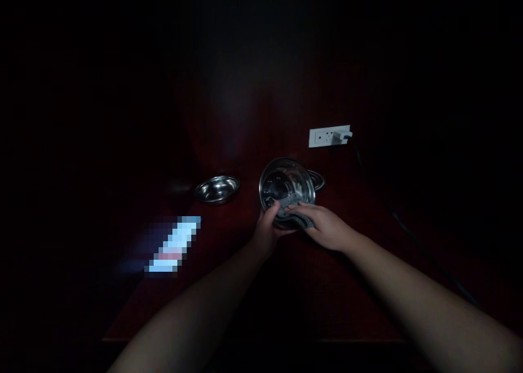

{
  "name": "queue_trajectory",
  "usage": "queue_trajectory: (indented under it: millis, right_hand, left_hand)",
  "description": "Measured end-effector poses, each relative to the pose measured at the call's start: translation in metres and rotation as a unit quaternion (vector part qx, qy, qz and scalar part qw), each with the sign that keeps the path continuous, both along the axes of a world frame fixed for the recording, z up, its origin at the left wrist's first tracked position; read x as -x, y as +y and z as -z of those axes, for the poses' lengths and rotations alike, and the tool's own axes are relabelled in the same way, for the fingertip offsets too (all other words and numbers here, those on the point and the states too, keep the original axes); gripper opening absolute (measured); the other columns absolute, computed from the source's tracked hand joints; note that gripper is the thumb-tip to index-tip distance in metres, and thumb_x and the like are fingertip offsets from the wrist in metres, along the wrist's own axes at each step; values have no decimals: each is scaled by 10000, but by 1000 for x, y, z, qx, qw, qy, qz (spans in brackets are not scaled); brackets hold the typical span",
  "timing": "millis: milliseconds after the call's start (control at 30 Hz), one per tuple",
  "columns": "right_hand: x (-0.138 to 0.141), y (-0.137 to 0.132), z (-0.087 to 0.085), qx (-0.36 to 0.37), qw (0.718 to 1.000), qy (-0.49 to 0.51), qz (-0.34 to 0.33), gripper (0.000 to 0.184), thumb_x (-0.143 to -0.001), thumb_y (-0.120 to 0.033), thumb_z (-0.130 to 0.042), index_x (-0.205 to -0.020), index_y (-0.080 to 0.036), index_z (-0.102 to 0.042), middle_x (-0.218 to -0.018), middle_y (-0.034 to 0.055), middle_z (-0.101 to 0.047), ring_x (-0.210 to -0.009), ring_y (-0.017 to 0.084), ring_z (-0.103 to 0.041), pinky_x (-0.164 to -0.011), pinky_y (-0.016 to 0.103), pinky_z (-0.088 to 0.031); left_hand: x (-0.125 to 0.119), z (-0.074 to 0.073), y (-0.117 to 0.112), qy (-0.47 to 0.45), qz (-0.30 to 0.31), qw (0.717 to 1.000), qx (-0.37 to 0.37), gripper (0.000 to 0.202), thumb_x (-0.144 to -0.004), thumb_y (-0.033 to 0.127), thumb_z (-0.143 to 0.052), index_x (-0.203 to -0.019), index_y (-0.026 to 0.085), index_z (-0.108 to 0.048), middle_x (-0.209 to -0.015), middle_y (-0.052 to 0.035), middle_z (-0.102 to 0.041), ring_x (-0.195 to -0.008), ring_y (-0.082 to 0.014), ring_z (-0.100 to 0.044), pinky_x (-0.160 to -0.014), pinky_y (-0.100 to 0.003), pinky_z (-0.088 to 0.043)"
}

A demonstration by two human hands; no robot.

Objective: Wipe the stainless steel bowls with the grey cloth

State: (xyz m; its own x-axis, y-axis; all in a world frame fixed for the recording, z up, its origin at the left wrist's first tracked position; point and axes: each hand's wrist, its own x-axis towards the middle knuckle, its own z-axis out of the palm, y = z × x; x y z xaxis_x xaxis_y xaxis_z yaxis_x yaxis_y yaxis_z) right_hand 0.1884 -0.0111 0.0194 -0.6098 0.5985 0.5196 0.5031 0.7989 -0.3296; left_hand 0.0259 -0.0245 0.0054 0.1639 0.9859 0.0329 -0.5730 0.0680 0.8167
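- Basically, head view only: steel pot (281, 185) sits centre, held up in front of the person over the dark red table (327, 302); can't tell if its base touches.
- Left hand (267, 231) clamped on the pot's near rim, thumb over the edge, fingers around the outside underneath.
- Right hand (329, 226) comes in from the right, fingers stretched over a grey cloth (290, 200) at the near-right rim; thumb hidden, so can't tell if it's pinching.
- Key relation: cloth lies directly under the right fingers, partly inside the pot, partly over the rim; right hand nearer to it, left just beside.
- Cloth's long axis slants from the pot's inside down and right toward the right palm.
- Pot tipped, mouth facing up and back at the person; its axis runs away toward the wall, base at the far end.
- Around: shallow steel bowl (217, 190) left, apart; round metal piece (317, 180) behind right, partly hidden; pixelated bright rectangle (174, 248) nearer left.
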Motion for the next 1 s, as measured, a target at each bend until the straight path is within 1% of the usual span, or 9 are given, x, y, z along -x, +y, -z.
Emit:
queue_trajectory:
  millis: [100,167,300,467,533,667,767,833,1000]
  right_hand:
    - [1,-2,-1,31,999,34,-27,452,-731,-74,-453,-1150,-211,-558,-1152,49,-618,-1062,205,-578,-958,409,-434]
    - [1,-2,-1,39,997,59,-30,496,-707,-47,-439,-1160,-217,-549,-1156,44,-616,-1060,202,-579,-942,397,-447]
    - [-1,1,4,21,996,83,-9,573,-698,-37,-427,-1235,-226,-485,-1268,46,-538,-1188,208,-480,-1020,419,-369]
    - [-2,5,5,0,993,106,44,482,-776,-106,-439,-1244,-211,-479,-1329,70,-475,-1249,207,-408,-1056,437,-315]
    - [-2,5,4,0,993,109,46,457,-800,-136,-442,-1247,-223,-478,-1349,65,-452,-1260,209,-391,-1058,448,-306]
    - [-1,3,3,13,996,86,-3,449,-813,-146,-448,-1254,-226,-475,-1356,66,-442,-1272,212,-370,-1063,456,-293]
    - [1,0,2,28,996,62,-59,418,-832,-169,-451,-1247,-209,-486,-1327,75,-477,-1259,205,-392,-1057,431,-317]
    - [2,-1,2,38,994,54,-83,399,-845,-192,-453,-1241,-209,-495,-1295,73,-512,-1241,202,-417,-1041,417,-347]
    - [3,-3,1,43,994,52,-85,361,-858,-228,-454,-1211,-218,-527,-1254,74,-549,-1172,209,-496,-996,411,-403]
  left_hand:
    - [1,-2,-1,-2,22,1000,14,532,-740,537,-533,-1149,197,-530,-1173,-140,-580,-1028,-295,-569,-775,-486,-494]
    - [1,-5,-1,1,34,999,29,547,-742,566,-508,-1139,190,-537,-1177,-154,-574,-1033,-308,-564,-763,-489,-496]
    - [1,-8,-4,-5,56,998,43,574,-744,587,-487,-1165,198,-520,-1176,-170,-570,-1052,-329,-551,-752,-499,-492]
    - [-1,-7,-6,-11,75,996,37,557,-744,579,-496,-1175,227,-518,-1246,-155,-530,-1121,-340,-506,-799,-535,-464]
    - [-1,-7,-7,-10,82,996,34,553,-741,581,-499,-1167,231,-525,-1251,-150,-528,-1124,-340,-504,-811,-544,-455]
    - [-2,-6,-7,-16,84,996,26,546,-745,564,-509,-1179,231,-515,-1253,-143,-530,-1114,-323,-516,-823,-526,-455]
    - [-2,-6,-5,-26,61,998,23,549,-745,555,-517,-1191,235,-498,-1251,-132,-534,-1097,-303,-534,-827,-506,-459]
    - [-2,-5,-3,-28,45,998,16,547,-746,554,-517,-1181,222,-503,-1222,-133,-556,-1082,-293,-546,-829,-489,-464]
    - [-2,0,-1,-20,10,1000,-17,506,-736,525,-552,-1114,188,-534,-1108,-128,-621,-1035,-273,-576,-805,-447,-484]
